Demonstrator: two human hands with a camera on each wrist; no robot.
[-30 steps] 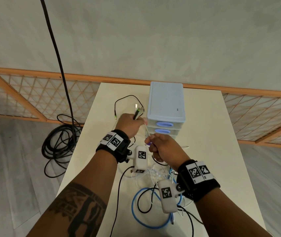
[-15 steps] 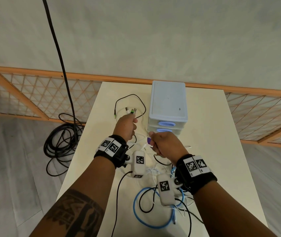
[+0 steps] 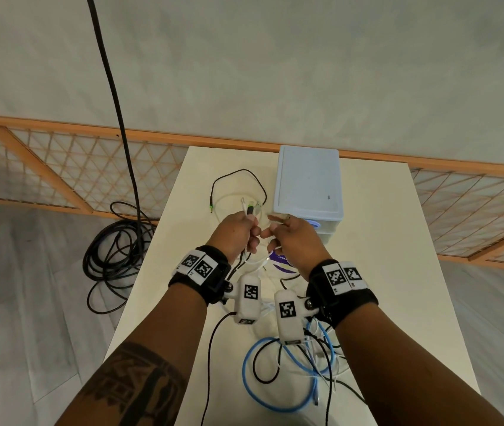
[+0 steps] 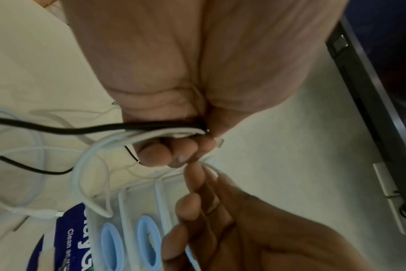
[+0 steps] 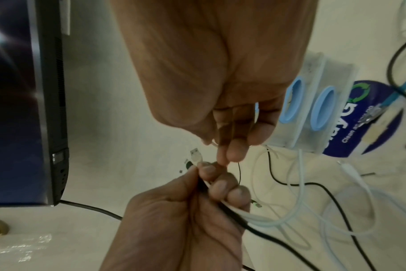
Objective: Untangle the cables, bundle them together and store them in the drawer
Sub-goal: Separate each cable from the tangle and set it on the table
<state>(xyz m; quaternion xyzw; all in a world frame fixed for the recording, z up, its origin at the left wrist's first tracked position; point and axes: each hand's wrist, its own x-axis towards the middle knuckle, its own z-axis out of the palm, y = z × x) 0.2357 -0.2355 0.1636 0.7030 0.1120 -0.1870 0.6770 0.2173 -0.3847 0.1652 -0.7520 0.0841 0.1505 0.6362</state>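
Note:
My left hand (image 3: 238, 229) grips a bunch of cable ends (image 3: 249, 209), black and white, with their plugs sticking up above the fist; the strands (image 4: 151, 131) run out of it in the left wrist view. My right hand (image 3: 293, 238) pinches a thin white cable (image 4: 211, 167) by its plug (image 3: 276, 217), fingertips touching the left hand. Both hands hover in front of the pale blue drawer unit (image 3: 309, 186), whose drawers (image 5: 313, 108) are closed. A blue cable (image 3: 275, 379) lies tangled with black and white ones near me.
A thin black cable (image 3: 238, 176) loops on the cream table (image 3: 398, 272) left of the drawers. A round purple sticker (image 3: 281, 261) lies under my hands. Thick black cable (image 3: 115, 250) is coiled on the floor left, and a wooden lattice (image 3: 60, 167) runs behind.
My right hand has risen from the cable pile with the white cable and come up against my left hand, which still holds its bunch of cable ends.

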